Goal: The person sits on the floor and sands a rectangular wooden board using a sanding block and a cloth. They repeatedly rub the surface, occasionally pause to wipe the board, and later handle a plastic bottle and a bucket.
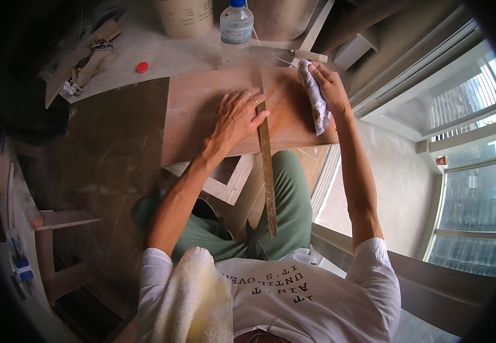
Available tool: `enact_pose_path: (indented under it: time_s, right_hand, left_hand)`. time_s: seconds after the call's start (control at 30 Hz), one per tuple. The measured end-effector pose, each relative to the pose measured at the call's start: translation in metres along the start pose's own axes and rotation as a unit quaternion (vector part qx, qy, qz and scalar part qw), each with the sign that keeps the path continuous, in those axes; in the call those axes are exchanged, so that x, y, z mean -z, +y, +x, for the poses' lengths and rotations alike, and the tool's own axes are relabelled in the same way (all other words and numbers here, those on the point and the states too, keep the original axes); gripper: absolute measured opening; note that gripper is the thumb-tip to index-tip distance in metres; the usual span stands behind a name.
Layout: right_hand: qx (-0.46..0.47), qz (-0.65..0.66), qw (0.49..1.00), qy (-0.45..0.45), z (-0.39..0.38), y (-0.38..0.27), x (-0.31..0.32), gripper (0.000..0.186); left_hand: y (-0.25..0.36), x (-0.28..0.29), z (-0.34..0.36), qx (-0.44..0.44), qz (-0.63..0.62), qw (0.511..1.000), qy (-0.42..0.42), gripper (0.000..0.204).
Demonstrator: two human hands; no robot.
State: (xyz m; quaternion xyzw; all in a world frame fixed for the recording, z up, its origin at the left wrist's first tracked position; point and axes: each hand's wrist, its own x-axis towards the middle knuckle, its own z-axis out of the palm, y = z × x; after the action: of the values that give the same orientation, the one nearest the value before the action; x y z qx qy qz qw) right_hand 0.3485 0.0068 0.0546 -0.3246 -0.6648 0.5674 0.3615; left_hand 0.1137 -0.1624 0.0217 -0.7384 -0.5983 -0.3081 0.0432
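Note:
My left hand [236,118] lies palm down on a reddish-brown board [193,108], fingers apart. Its thumb and fingertips rest against a long, thin, worn strip [267,171]. That strip crosses the board and juts past its near edge, over my legs. At the board's right side, my right hand [331,88] is closed around a rolled white cloth [315,100] with dark marks. The cloth is held upright along the palm; whether anything is wrapped inside it is hidden. Just beyond it lies a tool with a pale handle [309,56].
A clear bottle with a blue cap [237,26] stands behind the board, beside a beige bucket [186,17]. A red cap [141,67] lies farther left, near a glove-like bundle [93,63]. A dark brown panel [113,137] adjoins the board. Windows [471,183] line the right.

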Motion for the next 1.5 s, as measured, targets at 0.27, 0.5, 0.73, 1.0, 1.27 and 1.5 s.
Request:
enact_pose_path:
  time_s: [0.27, 0.5, 0.73, 1.0, 1.27, 1.5]
  right_hand:
    - [-0.022, 0.114, 0.99, -0.082, -0.037, -0.026, -0.067, 0.021]
    - [-0.004, 0.136, 0.983, -0.125, -0.046, -0.018, -0.078, 0.017]
    - [-0.002, 0.159, 0.978, -0.133, -0.056, -0.021, -0.088, 0.019]
    - [-0.029, 0.195, 0.977, -0.078, -0.065, -0.021, -0.098, 0.022]
    - [-0.057, 0.173, 0.983, 0.014, -0.073, -0.029, -0.072, 0.021]
    - [0.012, 0.174, 0.979, 0.101, -0.08, -0.045, -0.002, 0.022]
  left_hand:
    - [0.023, 0.041, 0.017, 0.05, -0.177, 0.968, 0.173, 0.026]
    - [0.029, 0.05, 0.015, -0.01, -0.152, 0.968, 0.197, 0.025]
    - [0.026, 0.049, 0.008, -0.047, -0.123, 0.969, 0.211, 0.019]
    - [0.025, 0.039, 0.005, 0.001, -0.166, 0.964, 0.208, 0.016]
    - [0.037, 0.045, 0.003, -0.012, -0.201, 0.966, 0.165, 0.01]
    - [0.093, 0.034, -0.011, -0.133, -0.27, 0.952, 0.047, 0.015]
